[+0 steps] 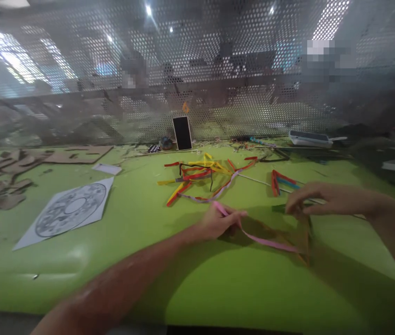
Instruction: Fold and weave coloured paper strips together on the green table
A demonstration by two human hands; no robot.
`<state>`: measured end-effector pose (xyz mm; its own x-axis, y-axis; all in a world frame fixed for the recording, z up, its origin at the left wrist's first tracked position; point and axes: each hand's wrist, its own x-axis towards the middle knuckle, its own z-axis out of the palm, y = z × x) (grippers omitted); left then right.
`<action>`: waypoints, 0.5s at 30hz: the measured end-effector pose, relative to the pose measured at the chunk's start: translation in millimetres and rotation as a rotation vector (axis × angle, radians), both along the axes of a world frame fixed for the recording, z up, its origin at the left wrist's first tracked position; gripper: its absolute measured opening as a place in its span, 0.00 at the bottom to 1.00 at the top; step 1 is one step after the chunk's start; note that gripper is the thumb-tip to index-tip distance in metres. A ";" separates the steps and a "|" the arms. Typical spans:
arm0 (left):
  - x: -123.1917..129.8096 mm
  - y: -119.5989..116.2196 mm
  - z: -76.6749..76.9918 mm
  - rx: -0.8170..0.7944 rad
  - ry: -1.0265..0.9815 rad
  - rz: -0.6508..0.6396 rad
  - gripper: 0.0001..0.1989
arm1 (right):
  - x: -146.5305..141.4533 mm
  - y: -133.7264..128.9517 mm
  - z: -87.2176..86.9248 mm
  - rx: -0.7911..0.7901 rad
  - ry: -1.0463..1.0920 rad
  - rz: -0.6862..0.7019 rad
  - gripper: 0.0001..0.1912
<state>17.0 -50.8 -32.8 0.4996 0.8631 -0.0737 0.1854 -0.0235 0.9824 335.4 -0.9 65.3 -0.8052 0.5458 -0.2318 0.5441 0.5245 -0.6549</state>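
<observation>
"Bright green covering is spread over the table [141, 284], and a perforated screen [218, 114] is seen behind it. Where is the pink strip [270, 243] to be found?"

"Near the front, slanted between the hands. One end is pinched in the left hand [216, 222], whose fingers are closed narrowly around it; the far part is laid against thin brownish strips [305, 237] below the right hand [309, 197]."

"And is anything gripped by the right?"

"That cannot be told. Its fingers are bent downward, but they are blurred, and whether the brownish strips are held or merely touched is not shown. A dark green strip [278, 208] is seen just beside the fingertips."

"What could be spoiled from here?"

"If the pink strip were pulled too hard from the left, the brownish strips could be dragged askew, as no firm hold on them can be made out. By slack, a twist could be let in. Farther back, a tangle of coloured strips [197, 176] could be snagged if the left hand were swung that way."

"And on the right?"

"A folded red strip [274, 183] and a thin rod [263, 180] are placed near that hand; by a careless sweep of the wrist, both could be knocked aside."
</observation>
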 end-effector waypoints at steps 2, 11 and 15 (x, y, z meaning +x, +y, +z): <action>0.4 0.4 0.6 -0.010 -0.022 0.004 0.27 | -6.4 -5.3 -3.2 0.026 0.084 -0.031 0.16; -0.3 1.0 4.1 0.068 -0.009 -0.041 0.26 | -49.1 -41.4 -1.0 0.036 0.402 -0.070 0.10; 0.6 0.4 2.8 0.013 0.003 -0.044 0.26 | -86.5 -83.7 16.1 -0.013 0.549 0.212 0.22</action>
<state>17.6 -50.5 -30.0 0.5369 0.8412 -0.0641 0.1872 -0.0447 0.9813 249.0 -84.6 81.4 -0.9004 0.3595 0.2450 0.0071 0.5753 -0.8179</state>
